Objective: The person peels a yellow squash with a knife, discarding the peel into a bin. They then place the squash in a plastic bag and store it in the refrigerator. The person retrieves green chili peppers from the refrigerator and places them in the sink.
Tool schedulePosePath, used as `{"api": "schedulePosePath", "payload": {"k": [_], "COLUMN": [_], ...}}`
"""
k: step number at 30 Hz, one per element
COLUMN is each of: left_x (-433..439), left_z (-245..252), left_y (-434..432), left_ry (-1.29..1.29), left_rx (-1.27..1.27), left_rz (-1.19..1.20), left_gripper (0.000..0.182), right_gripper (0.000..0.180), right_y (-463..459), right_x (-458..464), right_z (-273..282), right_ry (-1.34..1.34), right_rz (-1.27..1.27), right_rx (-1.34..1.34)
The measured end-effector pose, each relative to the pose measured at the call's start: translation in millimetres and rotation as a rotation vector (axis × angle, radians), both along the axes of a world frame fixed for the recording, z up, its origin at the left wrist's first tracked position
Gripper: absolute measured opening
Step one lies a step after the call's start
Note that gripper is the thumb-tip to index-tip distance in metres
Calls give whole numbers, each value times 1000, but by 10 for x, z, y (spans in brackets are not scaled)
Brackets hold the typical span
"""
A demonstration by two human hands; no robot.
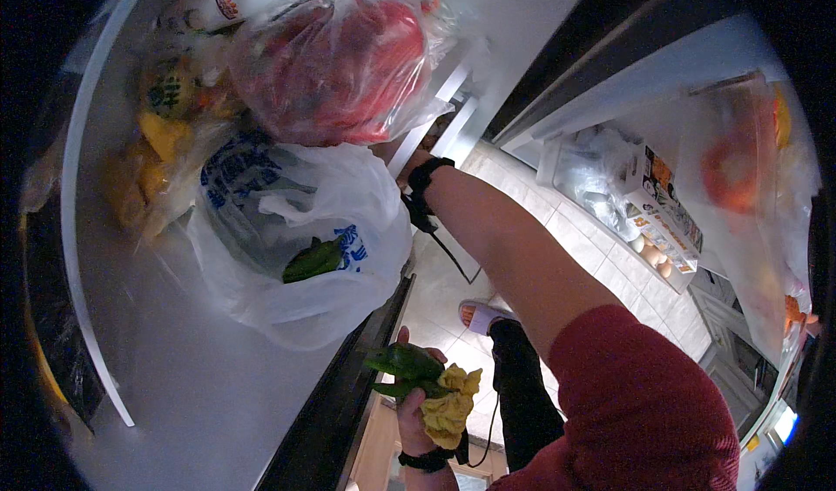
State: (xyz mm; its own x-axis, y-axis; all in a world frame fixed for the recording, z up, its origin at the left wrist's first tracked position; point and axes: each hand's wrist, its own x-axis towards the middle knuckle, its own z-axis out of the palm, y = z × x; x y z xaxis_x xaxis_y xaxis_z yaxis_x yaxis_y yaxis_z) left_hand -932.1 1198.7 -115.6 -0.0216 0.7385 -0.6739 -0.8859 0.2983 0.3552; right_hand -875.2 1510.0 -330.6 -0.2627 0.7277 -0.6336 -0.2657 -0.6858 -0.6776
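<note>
My left hand (411,419) holds several green peppers (408,362) together with a crumpled yellow piece, which looks like cloth (450,406), outside the refrigerator's front edge. My right arm reaches across to the refrigerator. Only part of my right hand (411,159) shows, by the white shelf edges, and its fingers are hidden behind the bags. Beside it on the shelf sits an open white plastic bag (366,190) with blue print, and a green pepper (315,260) lies inside. Behind that is a knotted clear plastic bag (333,66) with something red in it.
Yellow-wrapped packages (153,164) lie deeper on the refrigerator shelf (189,373). To the right, the open door holds a printed box (666,210), eggs (652,254) and clear plastic bags (591,171). Below are the tiled floor (591,249) and my slippered foot (482,316).
</note>
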Motion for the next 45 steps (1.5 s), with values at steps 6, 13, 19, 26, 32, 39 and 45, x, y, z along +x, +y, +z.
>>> {"api": "schedulePosePath", "payload": {"k": [6,13,19,26,32,39,45], "left_x": [-72,-91,-94,-237,-431,-557,-442], "left_z": [179,444,831,1075,1069,1023,1148], "left_y": [78,140,206,327,191,99,208], "left_ry": [7,31,-2,104,155,97,-311], "left_rx": [25,134,165,282,402,365,497], "left_rz": [0,35,8,75,188,128,380], "left_gripper": [91,76,77,97,90,77,79], "right_gripper": [49,8,30,24,25,20,16], "right_y": [-127,-930,-1056,-648,-932,-1126,-1236], "right_x": [191,559,82,-407,-539,-369,-228], "right_z": [282,1812,2830,3188,3545,3641,3630], "right_ry": [-162,-198,-740,-656,-54,-7,-73], "right_rz": [126,-333,599,665,679,638,593], "right_rx": [-23,637,1415,1362,1492,1567,1633]}}
